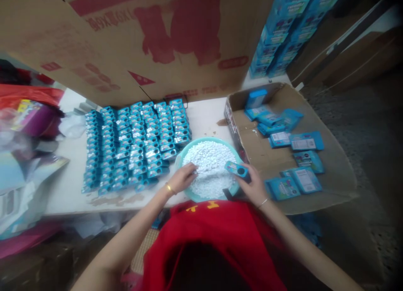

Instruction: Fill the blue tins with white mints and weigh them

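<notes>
Clearly, the slim blue printed box with a dark round opening (234,168) lay over the right side of the round turquoise plastic basin (209,139), gripped at its right end by the person's right hand (254,186), whose fingers were closed about it. Its long axis ran mostly left to right, dipping a little toward the wearer at the right, so the opening sat at the end nearer the right hand while the other end pointed across the small white pellets (210,156) filling the basin.

The left hand (183,178) was left of the box and well apart from it, at the basin's opposite side, fingers curled together over the pellets; whether they held any could not be told.

Farther left, matching blue boxes (138,144) stood in close rows on the white tabletop (204,114). Just right of the basin, an open brown cardboard carton (256,146) held scattered blue packets (285,188).
</notes>
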`<state>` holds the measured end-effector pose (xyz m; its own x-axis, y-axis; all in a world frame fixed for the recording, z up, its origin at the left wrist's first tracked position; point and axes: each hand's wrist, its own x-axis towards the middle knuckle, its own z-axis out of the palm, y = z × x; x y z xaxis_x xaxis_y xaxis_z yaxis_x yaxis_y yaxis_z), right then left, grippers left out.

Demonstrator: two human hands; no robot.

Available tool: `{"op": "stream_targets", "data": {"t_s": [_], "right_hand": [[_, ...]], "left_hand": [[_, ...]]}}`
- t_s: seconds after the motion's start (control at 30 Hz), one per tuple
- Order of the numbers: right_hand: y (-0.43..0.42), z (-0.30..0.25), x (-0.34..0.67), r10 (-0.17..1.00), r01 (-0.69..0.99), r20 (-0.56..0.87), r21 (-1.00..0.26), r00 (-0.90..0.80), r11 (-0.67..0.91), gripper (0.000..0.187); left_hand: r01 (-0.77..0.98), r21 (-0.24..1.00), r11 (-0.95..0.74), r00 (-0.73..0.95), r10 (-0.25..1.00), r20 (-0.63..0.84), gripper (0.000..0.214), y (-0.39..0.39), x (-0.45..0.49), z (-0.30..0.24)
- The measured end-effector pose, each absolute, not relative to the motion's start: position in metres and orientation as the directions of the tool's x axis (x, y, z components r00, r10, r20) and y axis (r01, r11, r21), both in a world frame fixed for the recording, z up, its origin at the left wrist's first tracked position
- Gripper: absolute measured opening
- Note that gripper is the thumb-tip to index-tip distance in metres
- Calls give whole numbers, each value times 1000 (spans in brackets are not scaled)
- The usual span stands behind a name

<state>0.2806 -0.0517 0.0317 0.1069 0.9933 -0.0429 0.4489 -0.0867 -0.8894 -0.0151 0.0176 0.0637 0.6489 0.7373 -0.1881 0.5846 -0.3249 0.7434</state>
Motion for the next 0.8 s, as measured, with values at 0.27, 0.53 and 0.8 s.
{"op": "stream_targets", "data": {"t_s": [0.27, 0.53, 0.8], "right_hand": [[-28, 28, 258, 978, 590, 100, -785, -183, 190, 49], [-28, 30, 249, 962, 643, 81, -729, -261, 236, 53], [-30, 24, 247, 964, 643, 102, -727, -246, 241, 46]], "left_hand": [[644, 575, -504, 739, 605, -296, 25, 37, 10, 137], [779, 188, -599, 596, 610, -522, 20, 34, 56, 169], [718, 152, -679, 666, 606, -435, 22, 25, 70, 184]]}}
